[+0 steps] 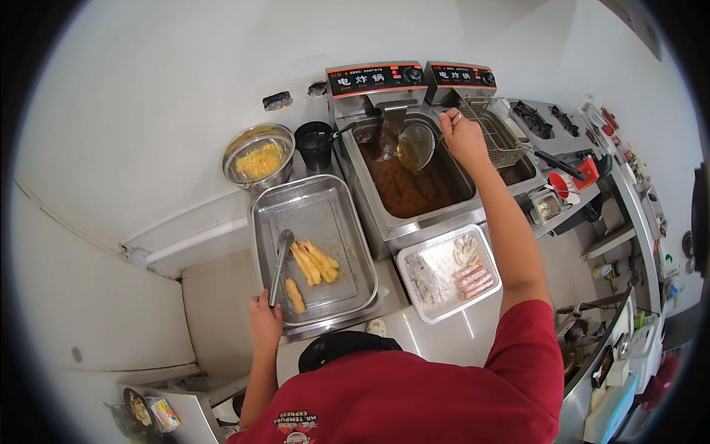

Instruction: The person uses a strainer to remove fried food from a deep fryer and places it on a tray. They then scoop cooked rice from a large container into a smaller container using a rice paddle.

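My right hand (463, 136) grips the handle of a round wire-mesh skimmer (417, 145), held over the dark oil (416, 194) of an electric deep fryer (363, 205). Yellowish bits show in its mesh. My left hand (265, 323) is at the near left corner of a steel tray (310, 200) with a mesh rack. Between its thumb and fingers is the end of metal tongs (279, 269), which slant across the rack. Several fried tempura prawns (313, 263) lie together on the rack beside the tongs. One battered piece (295, 297) sits apart, nearer to me.
A white plastic tray (424, 313) holds floured pieces and pinkish sticks (472, 279). Beyond the steel tray stand a steel bowl (230, 166) of yellow fried crumbs and a black container (315, 155). A wire fry basket (496, 130) and gas burners (532, 119) are at right.
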`<state>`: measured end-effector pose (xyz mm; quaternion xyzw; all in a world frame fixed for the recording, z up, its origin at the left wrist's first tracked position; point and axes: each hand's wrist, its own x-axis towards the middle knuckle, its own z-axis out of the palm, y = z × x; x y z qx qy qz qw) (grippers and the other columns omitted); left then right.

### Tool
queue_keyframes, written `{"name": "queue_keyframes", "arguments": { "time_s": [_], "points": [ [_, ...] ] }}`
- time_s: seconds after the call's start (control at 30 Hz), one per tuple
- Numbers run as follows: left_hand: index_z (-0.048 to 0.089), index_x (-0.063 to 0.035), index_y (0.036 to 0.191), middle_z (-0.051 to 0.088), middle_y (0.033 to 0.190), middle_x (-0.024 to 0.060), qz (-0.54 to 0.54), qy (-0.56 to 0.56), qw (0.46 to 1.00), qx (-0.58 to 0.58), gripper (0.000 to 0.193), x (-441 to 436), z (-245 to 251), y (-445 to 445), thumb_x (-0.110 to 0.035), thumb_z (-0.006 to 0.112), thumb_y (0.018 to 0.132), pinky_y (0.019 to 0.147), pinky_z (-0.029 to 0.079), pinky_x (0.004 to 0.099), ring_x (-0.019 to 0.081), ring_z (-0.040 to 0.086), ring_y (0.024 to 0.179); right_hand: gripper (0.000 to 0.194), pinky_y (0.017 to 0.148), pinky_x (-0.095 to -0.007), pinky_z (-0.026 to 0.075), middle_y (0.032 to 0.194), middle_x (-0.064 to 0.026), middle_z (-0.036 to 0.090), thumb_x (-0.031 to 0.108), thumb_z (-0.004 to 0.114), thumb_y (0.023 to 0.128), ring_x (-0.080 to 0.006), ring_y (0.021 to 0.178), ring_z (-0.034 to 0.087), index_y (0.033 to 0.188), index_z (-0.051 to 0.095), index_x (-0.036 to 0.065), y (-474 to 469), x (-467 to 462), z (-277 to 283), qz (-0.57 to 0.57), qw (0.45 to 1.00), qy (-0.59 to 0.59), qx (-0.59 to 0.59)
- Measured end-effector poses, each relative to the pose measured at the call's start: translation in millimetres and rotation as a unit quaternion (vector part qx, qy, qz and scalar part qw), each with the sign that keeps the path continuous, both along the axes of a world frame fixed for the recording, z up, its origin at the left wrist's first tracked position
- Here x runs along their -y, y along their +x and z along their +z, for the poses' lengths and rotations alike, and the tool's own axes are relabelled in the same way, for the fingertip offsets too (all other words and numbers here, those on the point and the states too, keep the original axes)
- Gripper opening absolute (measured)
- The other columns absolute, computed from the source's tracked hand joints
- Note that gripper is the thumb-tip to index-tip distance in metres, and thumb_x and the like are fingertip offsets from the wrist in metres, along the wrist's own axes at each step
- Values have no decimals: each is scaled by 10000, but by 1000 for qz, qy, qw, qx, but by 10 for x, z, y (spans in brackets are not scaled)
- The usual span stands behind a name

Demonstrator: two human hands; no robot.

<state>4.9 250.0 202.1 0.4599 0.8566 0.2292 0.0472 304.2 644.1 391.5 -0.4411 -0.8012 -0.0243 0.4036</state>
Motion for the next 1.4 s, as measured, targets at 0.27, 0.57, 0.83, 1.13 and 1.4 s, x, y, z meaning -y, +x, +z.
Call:
{"name": "queue_keyframes", "arguments": {
  "time_s": [0.27, 0.57, 0.83, 1.13, 1.4],
  "points": [
    [533, -17, 1084, 475, 1034, 181, 14, 10, 1000, -1, 341, -51, 14, 9, -83, 586, 754, 793, 434, 385, 336, 502, 940, 220, 536, -452, 440, 597, -177, 563, 278, 507, 863, -378, 598, 563, 819, 540, 66, -278, 190, -141, 75, 996, -33, 22],
    [544, -10, 1056, 483, 1022, 197, -3, 13, 999, -52, 327, -72, 91, 85, -78, 606, 742, 830, 407, 390, 351, 495, 944, 239, 593, -413, 430, 685, -161, 581, 316, 512, 859, -351, 680, 557, 834, 540, 79, -231, 191, 101, 292, 944, -86, 131],
    [561, 25, 925, 541, 926, 213, -76, -79, 994, 3, 235, -584, 90, 46, -108, 616, 740, 753, 455, 410, 359, 549, 853, 247, 520, -299, 431, 579, -78, 548, 315, 522, 869, -180, 508, 541, 835, 568, 74, 145, 389, 436, 244, 917, -297, 109],
    [581, 32, 818, 582, 823, 215, -40, -143, 988, -34, 216, -875, -280, -102, -167, 609, 739, 697, 484, 420, 356, 592, 751, 259, 466, -209, 439, 644, -3, 540, 275, 506, 890, -68, 483, 521, 864, 549, 21, 618, 391, 231, 159, 890, -403, -142],
    [591, 46, 830, 588, 847, 226, -75, -161, 982, 71, 262, -925, -229, -306, -200, 526, 766, 766, 458, 426, 376, 565, 830, 244, 407, -191, 347, 564, -9, 539, 301, 470, 906, -89, 425, 501, 819, 501, 76, 1137, 564, 52, 76, 866, -386, -308]
  ]
}}
